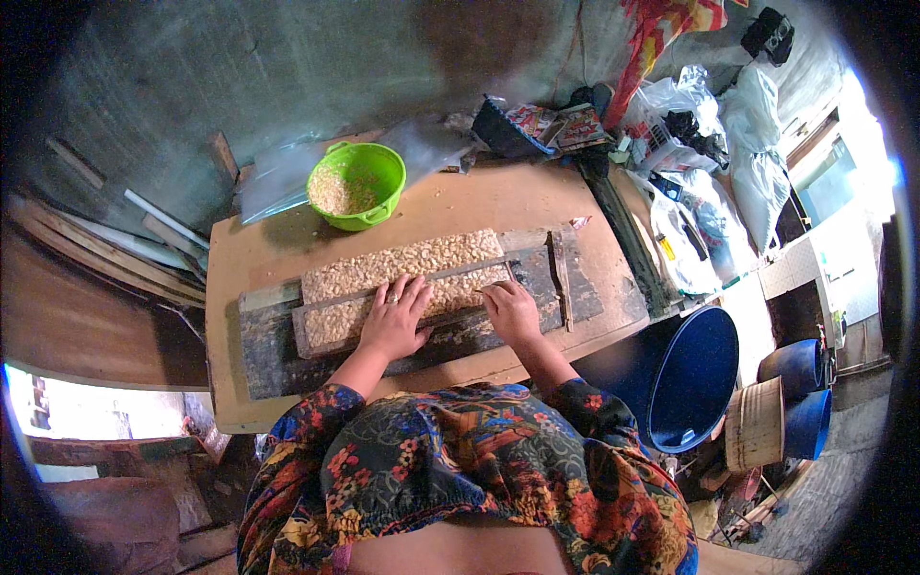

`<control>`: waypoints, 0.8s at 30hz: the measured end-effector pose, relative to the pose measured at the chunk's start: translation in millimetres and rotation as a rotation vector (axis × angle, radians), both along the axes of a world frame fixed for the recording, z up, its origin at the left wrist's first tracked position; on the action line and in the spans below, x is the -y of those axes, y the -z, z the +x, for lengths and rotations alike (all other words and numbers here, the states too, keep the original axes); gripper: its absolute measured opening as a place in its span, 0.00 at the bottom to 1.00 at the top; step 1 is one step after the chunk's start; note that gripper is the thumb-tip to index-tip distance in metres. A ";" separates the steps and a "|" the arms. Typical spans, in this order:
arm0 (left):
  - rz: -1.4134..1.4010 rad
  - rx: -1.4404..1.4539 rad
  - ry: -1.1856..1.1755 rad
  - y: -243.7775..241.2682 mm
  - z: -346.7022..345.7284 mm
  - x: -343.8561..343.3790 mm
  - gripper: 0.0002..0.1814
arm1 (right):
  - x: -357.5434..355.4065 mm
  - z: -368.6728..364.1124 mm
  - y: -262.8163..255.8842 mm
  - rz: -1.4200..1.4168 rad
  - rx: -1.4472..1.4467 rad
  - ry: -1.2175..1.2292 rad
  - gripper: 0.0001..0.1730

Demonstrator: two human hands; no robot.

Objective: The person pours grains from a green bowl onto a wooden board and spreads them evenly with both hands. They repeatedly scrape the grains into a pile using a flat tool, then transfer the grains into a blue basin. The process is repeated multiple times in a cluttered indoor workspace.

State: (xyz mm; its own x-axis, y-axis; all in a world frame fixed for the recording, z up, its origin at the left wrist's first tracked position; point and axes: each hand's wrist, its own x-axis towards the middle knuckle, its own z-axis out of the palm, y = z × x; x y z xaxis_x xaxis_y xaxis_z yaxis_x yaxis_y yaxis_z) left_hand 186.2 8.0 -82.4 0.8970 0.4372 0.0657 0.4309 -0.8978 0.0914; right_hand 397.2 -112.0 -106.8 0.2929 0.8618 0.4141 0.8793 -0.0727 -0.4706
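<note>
A long, narrow wooden frame (316, 349) packed with pale split beans (338, 323) lies on a dark, worn wooden board (269, 359). Against its far side is a rectangular slab of similar beans (402, 262). My left hand (395, 313), wearing a ring, rests palm down across the framed beans, its fingers spread and reaching the far rail. At the frame's right part, my right hand (512, 309) has thumb and fingers pinched together. A thin dark object (480, 290), too small to identify, sticks out from the pinch just over the beans.
A green plastic colander-like basin (388, 176) holding loose beans stands at the table's back. Clear plastic sheets (277, 180) lie beside it. A wooden strip (560, 280) crosses the board's right end. A blue barrel (693, 381) stands right of the table (230, 251); plastic bags (683, 237) sit beyond.
</note>
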 end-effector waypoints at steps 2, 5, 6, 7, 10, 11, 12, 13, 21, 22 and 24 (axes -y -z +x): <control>-0.001 -0.006 0.000 1.2 0.1 -0.2 0.41 | -5.5 -4.9 -2.0 -0.007 0.015 -0.006 0.07; -0.015 0.015 -0.004 4.4 -0.4 -1.4 0.42 | -10.2 -7.2 -5.7 -0.105 0.044 -0.005 0.08; -0.021 0.025 -0.005 4.6 -0.9 -1.5 0.42 | -11.7 -8.0 -7.0 -0.150 0.053 -0.003 0.08; -0.033 0.028 -0.004 4.1 -0.9 -1.3 0.42 | -11.9 -8.5 -9.1 -0.137 0.070 -0.010 0.08; -0.047 0.038 0.006 -2.8 2.1 -1.7 0.41 | -8.7 -8.4 -18.2 -0.033 0.055 0.013 0.06; -0.036 0.043 0.016 -6.9 7.1 -4.2 0.40 | -5.6 -5.9 -20.6 0.043 0.007 0.054 0.06; -0.030 0.048 0.028 -11.0 12.2 -6.4 0.39 | -1.1 -3.6 -24.3 0.115 -0.041 0.097 0.05; -0.026 0.066 0.035 -11.6 18.8 -10.3 0.37 | 2.9 -0.8 -28.0 0.136 -0.058 0.127 0.05; -0.009 -0.004 0.172 -6.8 50.3 -43.6 0.32 | 61.2 36.3 -24.1 0.242 -0.123 0.326 0.05; -0.018 -0.001 0.172 -7.6 48.5 -45.4 0.32 | 67.6 39.8 -23.3 0.236 -0.137 0.351 0.05; -0.009 0.018 0.171 -12.5 44.7 -46.7 0.31 | 80.2 50.7 -20.2 0.231 -0.238 0.437 0.04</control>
State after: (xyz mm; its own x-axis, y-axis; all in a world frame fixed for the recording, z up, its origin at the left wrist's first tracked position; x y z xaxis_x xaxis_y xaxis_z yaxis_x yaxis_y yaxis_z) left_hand 230.8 54.8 -69.9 0.9569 0.2793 0.0793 0.2705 -0.9569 0.1061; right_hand 447.9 -192.2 -86.5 0.7119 0.5331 0.4572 0.6579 -0.2786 -0.6997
